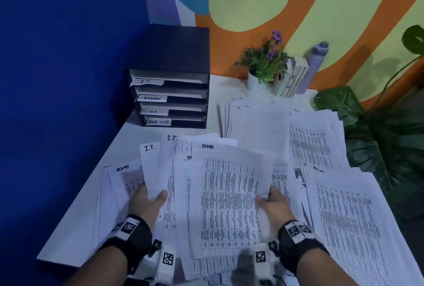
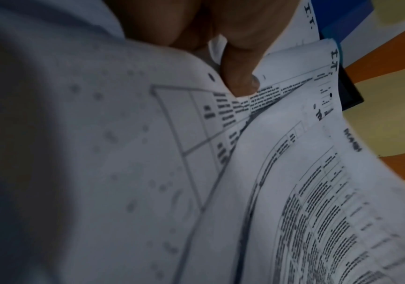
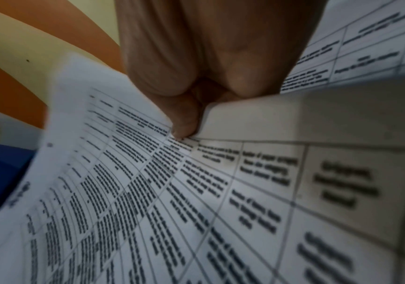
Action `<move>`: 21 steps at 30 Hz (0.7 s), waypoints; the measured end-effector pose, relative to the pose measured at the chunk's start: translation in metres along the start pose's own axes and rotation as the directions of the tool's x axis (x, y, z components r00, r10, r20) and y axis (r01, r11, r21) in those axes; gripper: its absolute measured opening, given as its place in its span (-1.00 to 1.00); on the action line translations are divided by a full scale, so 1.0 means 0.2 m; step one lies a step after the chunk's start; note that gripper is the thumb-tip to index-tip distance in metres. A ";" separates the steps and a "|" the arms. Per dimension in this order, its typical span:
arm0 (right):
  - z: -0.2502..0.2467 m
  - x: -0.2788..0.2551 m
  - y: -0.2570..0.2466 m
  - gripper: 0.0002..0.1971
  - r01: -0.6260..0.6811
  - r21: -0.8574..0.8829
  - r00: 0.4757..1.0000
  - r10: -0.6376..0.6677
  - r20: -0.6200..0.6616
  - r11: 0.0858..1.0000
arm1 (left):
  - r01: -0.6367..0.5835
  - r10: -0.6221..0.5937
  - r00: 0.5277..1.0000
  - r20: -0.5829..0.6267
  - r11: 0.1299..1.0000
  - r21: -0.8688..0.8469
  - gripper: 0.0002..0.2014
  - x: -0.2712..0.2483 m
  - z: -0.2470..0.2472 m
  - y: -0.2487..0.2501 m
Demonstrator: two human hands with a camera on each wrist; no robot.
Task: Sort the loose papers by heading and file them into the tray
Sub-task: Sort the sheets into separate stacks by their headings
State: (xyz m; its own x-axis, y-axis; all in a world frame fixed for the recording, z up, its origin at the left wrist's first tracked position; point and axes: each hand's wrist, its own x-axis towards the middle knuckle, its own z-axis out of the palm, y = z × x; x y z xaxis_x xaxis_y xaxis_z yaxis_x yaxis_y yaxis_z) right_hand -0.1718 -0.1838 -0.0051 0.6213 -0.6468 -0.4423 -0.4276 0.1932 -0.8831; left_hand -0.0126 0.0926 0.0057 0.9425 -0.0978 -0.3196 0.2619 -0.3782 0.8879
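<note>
Loose printed sheets cover the white table (image 1: 75, 235). My left hand (image 1: 149, 196) pinches a fan of sheets headed I.T. (image 1: 152, 166), thumb on top; its thumb (image 2: 241, 80) presses the paper (image 2: 293, 92). My right hand (image 1: 270, 198) pinches the right edge of a table-printed sheet headed ADMIN (image 1: 227, 194), lifted over the pile; the same ADMIN sheet (image 3: 147, 182) bends under that hand (image 3: 186, 126). The dark filing tray (image 1: 169, 93) stands at the back left, with slots labelled I.T, ADMIN, H.R and TASK LIST.
A sorted I.T pile (image 1: 252, 123) and an H.R pile (image 1: 314, 139) lie behind the hands, and a TASK LIST pile (image 1: 348, 217) at right. A potted plant (image 1: 263, 65), books (image 1: 296, 77) and a grey bottle (image 1: 314, 65) stand at the back wall. Large leaves (image 1: 378, 139) overhang the right edge.
</note>
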 end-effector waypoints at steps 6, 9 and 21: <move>0.00 -0.01 0.05 -0.81 -0.028 0.036 0.998 0.030 -0.056 0.999 | 0.033 -0.031 0.998 0.048 0.999 -0.041 -0.75 -0.03 0.02 -0.04; 0.02 -0.02 0.05 -0.73 -0.042 0.099 0.997 0.049 -0.067 0.994 | 0.048 -0.042 0.994 0.096 0.997 -0.061 -0.70 -0.04 0.03 -0.04; 0.03 -0.01 0.01 -0.78 -0.066 -0.017 0.997 0.067 0.043 0.998 | 0.026 -0.024 0.996 0.083 0.999 -0.026 -0.69 -0.03 0.06 -0.01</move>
State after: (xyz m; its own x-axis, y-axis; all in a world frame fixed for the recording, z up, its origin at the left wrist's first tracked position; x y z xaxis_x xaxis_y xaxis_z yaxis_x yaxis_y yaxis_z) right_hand -0.1694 -0.1777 -0.0071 0.6190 -0.6003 -0.5065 -0.4787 0.2230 -0.8492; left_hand -0.0211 0.0821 0.0018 0.9155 -0.1651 -0.3669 0.2914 -0.3567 0.8876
